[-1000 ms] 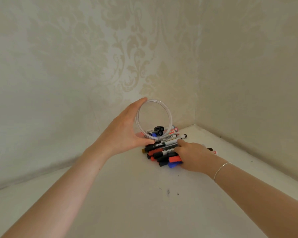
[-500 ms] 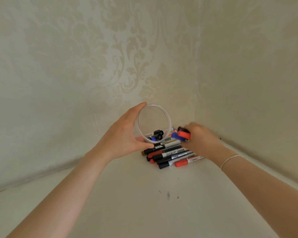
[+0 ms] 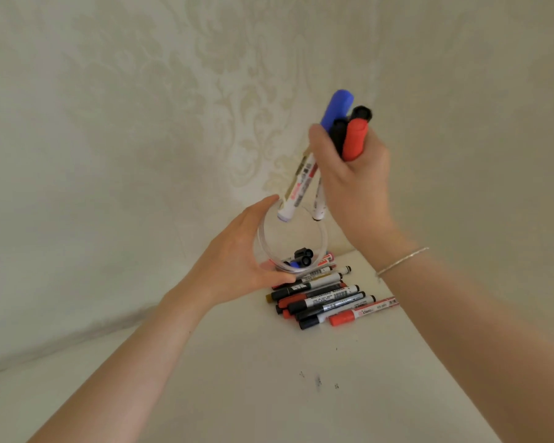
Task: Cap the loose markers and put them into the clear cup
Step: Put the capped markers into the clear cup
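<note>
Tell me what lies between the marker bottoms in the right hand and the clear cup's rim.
Nothing: in the head view, the marker bottoms hang just over the clear cup rim.

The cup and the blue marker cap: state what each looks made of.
Cup: clear, glossy plastic, probably; the markers inside and the wall behind show through it, though glass is possible. Blue marker cap: opaque, smooth, matte-looking plastic, evenly coloured, with soft highlights.

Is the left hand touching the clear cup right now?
Touching. The head view shows the left hand wrapped round the clear cup: fingers along the rim's left side, thumb pressed against its lower edge, with no gap visible.
</note>
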Tool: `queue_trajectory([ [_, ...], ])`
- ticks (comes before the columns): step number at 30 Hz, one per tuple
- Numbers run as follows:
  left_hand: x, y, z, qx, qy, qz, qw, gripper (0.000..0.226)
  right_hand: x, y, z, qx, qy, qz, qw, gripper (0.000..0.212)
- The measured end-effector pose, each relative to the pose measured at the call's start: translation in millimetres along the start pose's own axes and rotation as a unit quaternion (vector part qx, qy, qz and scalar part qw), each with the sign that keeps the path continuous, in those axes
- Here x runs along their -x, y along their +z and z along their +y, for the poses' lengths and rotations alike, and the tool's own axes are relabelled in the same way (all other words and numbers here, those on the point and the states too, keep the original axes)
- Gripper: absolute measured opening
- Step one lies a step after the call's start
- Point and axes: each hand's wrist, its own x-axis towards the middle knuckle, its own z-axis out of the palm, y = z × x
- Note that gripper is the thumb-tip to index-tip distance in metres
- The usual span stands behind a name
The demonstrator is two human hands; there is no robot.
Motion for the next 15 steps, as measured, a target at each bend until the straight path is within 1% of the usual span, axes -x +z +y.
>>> queue_trajectory([
  [2,-2,-1,0,0.012,0.001,0.002,1.0,0.11,6,7,-1,0.081,-0.054,-0.022,0.995,0.031],
  [4,-3,-3,1,0.025,0.004,0.003,1.0,0.108,9,9,-1,0.118,-0.071,-0.052,0.989,0.033],
  [6,-3,-4,1,0.037,0.006,0.006,0.999,0.106,10,9,-2,0.138,-0.039,-0.1,0.985,0.036],
  [7,-4,-4,1,0.044,0.004,0.007,0.999,0.106,9,8,-1,0.149,-0.024,-0.118,0.981,0.032],
  [9,-4,-5,0,0.054,-0.001,0.007,0.999,0.108,7,9,2,0.158,-0.006,-0.132,0.979,0.025],
  [11,-4,-6,-1,0.059,-0.004,0.007,0.998,0.11,5,9,7,0.144,0.008,-0.142,0.979,0.028],
  [15,-4,-6,2,0.063,-0.004,0.003,0.998,0.107,6,7,18,0.141,0.015,-0.161,0.977,0.025],
])
